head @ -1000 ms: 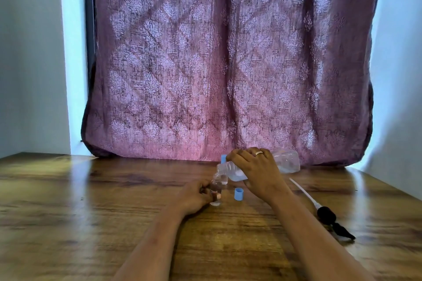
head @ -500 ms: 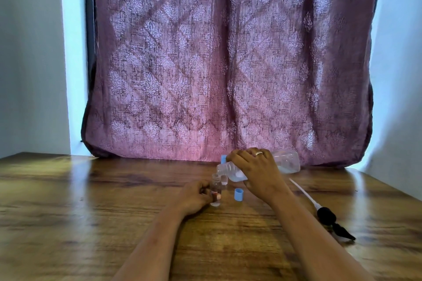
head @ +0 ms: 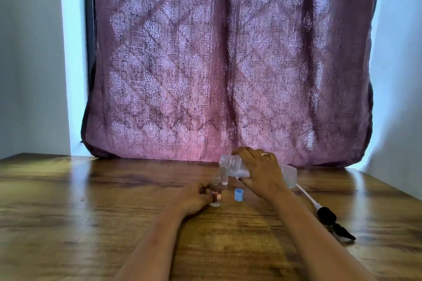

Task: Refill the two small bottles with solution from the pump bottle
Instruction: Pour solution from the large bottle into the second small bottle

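Note:
My right hand (head: 262, 173) grips the clear pump bottle (head: 230, 165), pump removed, and holds it nearly on its side with its open neck pointing left. Just below that neck stands a second small clear bottle (head: 224, 177), upright and uncapped. My left hand (head: 195, 197) pinches another small bottle (head: 215, 189) with a reddish label, upright on the wooden table (head: 91, 201), a little left of and nearer than the neck. A blue cap (head: 238, 194) stands on the table between my hands.
The black pump head (head: 326, 214) with its white tube (head: 306, 194) lies on the table to the right. A mauve patterned curtain (head: 228, 64) hangs at the table's far edge. Pale walls stand on both sides.
My right hand has raised the pump bottle's neck and levelled it, away from the small bottle in my left hand. My left hand drew that bottle slightly left and nearer.

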A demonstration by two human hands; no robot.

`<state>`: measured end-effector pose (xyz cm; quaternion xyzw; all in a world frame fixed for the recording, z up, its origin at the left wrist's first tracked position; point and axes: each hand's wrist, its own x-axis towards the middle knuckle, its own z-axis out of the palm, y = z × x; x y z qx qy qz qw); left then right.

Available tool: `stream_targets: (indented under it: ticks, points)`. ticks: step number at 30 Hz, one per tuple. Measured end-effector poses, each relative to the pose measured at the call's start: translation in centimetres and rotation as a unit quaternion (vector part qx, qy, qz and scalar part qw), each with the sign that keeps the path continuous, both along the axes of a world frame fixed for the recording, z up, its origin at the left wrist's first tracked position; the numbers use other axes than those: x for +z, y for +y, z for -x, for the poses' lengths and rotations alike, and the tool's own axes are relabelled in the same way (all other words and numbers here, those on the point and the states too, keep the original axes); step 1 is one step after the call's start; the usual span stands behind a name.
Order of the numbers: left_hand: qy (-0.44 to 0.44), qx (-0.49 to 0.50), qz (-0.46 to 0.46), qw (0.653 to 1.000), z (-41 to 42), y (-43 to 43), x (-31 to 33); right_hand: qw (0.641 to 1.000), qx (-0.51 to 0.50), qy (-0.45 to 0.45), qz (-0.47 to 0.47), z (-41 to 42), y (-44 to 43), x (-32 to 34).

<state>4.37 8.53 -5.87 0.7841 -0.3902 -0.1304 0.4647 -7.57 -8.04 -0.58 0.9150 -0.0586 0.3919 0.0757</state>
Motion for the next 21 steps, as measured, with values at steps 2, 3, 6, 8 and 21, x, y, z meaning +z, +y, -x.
stream_targets:
  ticks: [2,3,6,8,21]
  points:
    - [-0.005,0.002,0.005,1.000,0.0,0.0,-0.1,0.999,0.010,-0.011,-0.052,0.0,-0.2,0.2]
    - [-0.006,0.004,0.009,1.000,0.0,0.0,-0.1,0.996,0.017,-0.025,-0.079,0.0,-0.3,0.3]
    - [-0.011,0.009,0.010,1.000,0.0,0.0,-0.2,0.985,0.041,-0.076,-0.150,0.2,-0.7,0.6]
    - [-0.012,0.011,0.003,1.000,0.1,-0.1,0.0,0.974,0.059,-0.115,-0.186,0.3,-1.2,0.7]
    - [0.000,0.019,0.029,0.999,0.6,0.1,0.6,0.867,0.130,-0.247,-0.413,-0.2,-2.4,0.9]
